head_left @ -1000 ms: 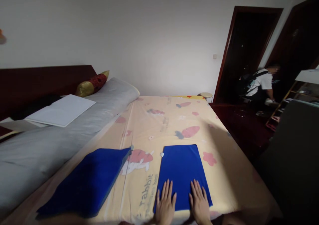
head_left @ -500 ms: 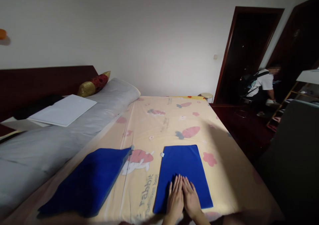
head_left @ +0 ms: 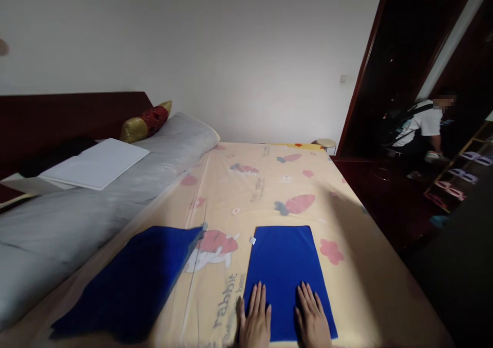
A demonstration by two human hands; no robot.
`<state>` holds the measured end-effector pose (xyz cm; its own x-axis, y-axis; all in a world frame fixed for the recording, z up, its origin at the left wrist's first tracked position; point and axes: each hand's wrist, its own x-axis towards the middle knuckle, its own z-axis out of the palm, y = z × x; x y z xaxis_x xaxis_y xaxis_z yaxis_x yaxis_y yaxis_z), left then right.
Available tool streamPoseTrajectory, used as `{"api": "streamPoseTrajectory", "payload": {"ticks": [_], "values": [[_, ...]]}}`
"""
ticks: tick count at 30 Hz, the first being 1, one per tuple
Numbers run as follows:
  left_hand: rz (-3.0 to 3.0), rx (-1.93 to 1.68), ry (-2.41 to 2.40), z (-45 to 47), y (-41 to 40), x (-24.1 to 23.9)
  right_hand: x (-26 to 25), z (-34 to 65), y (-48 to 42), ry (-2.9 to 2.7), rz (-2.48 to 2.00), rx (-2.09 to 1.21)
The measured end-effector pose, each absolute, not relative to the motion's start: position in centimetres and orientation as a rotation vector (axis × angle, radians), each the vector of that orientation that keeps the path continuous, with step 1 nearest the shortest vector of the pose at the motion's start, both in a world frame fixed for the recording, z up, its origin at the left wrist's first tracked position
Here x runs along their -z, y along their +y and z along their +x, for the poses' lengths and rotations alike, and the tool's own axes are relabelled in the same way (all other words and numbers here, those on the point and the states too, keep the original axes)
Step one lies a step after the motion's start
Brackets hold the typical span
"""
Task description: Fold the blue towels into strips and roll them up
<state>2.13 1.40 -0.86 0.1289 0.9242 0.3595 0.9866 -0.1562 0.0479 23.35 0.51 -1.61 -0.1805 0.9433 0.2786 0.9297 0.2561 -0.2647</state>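
Observation:
A blue cloth [head_left: 285, 260], folded into a flat rectangle, lies on the bed sheet [head_left: 246, 204] in front of me. A small white tag sticks out at its upper left edge. My left hand [head_left: 256, 314] rests flat on the near left part of the cloth, fingers stretched out and thumb off the left edge. On the near right part lies my right hand [head_left: 313, 312], also flat with fingers extended. Bare blue fabric shows between the two hands. Further left, a second blue cloth [head_left: 131, 281] is spread in a skewed, slightly rumpled shape.
Along the left runs a grey quilt [head_left: 154, 194] with a white board [head_left: 96, 163] on it. A red and gold bolster [head_left: 146, 123] leans by the headboard [head_left: 69, 114]. At the right, a person [head_left: 419, 124] sits near a shoe rack [head_left: 458, 176]; a round stool [head_left: 325, 143] stands beyond the bed.
My hands were together at the middle of the folded cloth. Now they are apart, left hand to the left edge, right hand to the right, both nearer me. The view has shifted slightly.

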Motion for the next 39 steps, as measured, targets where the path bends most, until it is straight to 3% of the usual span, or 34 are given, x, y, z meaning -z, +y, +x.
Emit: {"api": "streamPoseTrajectory", "payload": {"ticks": [9,15,25,32,35,39], "values": [[-2.516,0.383,-1.648,6.6,13.3,-0.3,-0.9,20.0,11.8,-2.292,-1.614,-0.199],[-2.453,0.343,-1.954,4.4,21.4,-1.8,-0.6,23.2,20.2,-2.235,-1.772,-0.206],[-2.249,0.215,-2.241,1.2,24.1,-2.0,0.6,27.4,23.1,-1.989,-2.13,-0.243],[-2.427,0.303,-1.986,6.1,19.3,-3.3,-1.7,20.4,18.2,-2.098,-1.928,-0.23],[-2.522,0.385,-1.756,6.2,13.7,-1.2,0.0,19.1,12.6,-2.112,-1.79,-0.208],[-2.32,0.422,-1.947,2.6,6.5,2.2,3.8,21.9,5.1,-1.991,-1.816,-0.069]]}}
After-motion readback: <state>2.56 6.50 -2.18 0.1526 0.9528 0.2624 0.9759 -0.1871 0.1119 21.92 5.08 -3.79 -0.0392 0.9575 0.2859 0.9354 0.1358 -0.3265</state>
